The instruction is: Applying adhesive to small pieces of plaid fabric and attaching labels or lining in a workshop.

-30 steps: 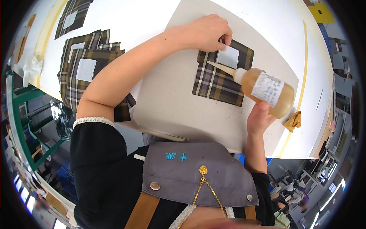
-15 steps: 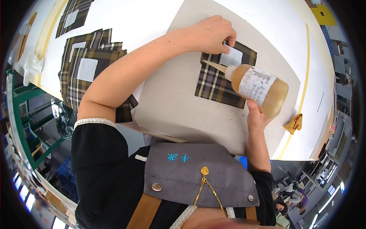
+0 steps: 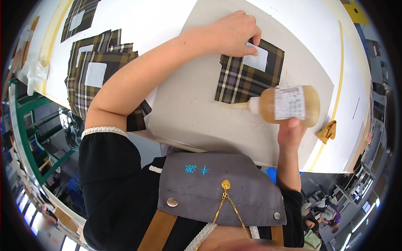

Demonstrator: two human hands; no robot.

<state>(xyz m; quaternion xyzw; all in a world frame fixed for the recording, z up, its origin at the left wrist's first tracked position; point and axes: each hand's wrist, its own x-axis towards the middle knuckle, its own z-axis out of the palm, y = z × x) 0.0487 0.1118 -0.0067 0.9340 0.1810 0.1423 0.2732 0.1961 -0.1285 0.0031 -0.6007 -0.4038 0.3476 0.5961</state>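
Observation:
A dark plaid fabric piece [image 3: 238, 83] with a white patch [image 3: 256, 58] lies on a grey board [image 3: 188, 113]. My left hand [image 3: 234, 35] reaches across to its top edge. The fingers are curled, with the thumb against the patch and the index finger beside it, pinching or pressing the cloth there. In my right hand [image 3: 291, 133] is a squeeze bottle [image 3: 310, 104] of amber liquid with a pale label, lying nearly level. Its tapered nozzle points left, just by the fabric's lower edge; motion blurs it, and I cannot tell whether the tip touches the board.
Left of my arm, several overlapping plaid pieces [image 3: 79, 94] with white patches lie on the white table [image 3: 155, 21]. Another plaid piece [image 3: 79, 19] is farther back. A crumpled mustard scrap [image 3: 327, 132] sits right of the board. A green metal frame [image 3: 27, 138] stands at the table's left.
The bottle has swung nearer to me and levelled out, its nozzle passing from the fabric's upper left corner to its lower edge. My left hand stays almost in place.

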